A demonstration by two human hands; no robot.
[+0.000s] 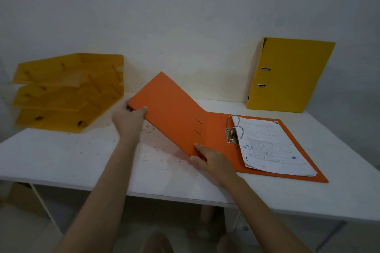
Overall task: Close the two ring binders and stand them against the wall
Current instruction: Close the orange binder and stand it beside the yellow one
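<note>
An orange ring binder (174, 113) lies open on the white table (61, 156), its left cover raised at an angle. My left hand (129, 119) grips that cover's far left corner. My right hand (207, 160) holds the cover's near edge by the spine. Metal rings (234, 129) stand closed over a stack of written sheets (271, 146) on the right cover. A yellow ring binder (292, 76) stands shut and upright against the wall at the back right.
A stack of yellow letter trays (67, 92) sits at the back left against the wall (185, 16). The table's front edge runs just below my forearms. A cardboard box (20, 197) rests on the floor under the table's left side.
</note>
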